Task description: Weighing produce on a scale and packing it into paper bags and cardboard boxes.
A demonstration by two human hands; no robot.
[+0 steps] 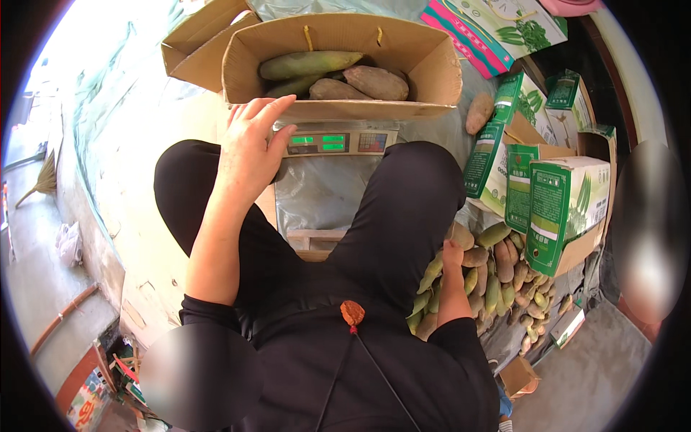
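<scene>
My right hand (452, 253) is reaching into the pile of tubers (497, 277) beside my knee, grip hidden; my left hand (248, 147) is resting unclenched against the cardboard box (338, 108) on the scale (335, 142).

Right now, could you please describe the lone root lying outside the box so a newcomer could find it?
Start at the open cardboard box on the scale. Just right of it, beside the green cartons, lies one brownish root alone on the plastic sheet, unlike those boxed or piled.
</scene>
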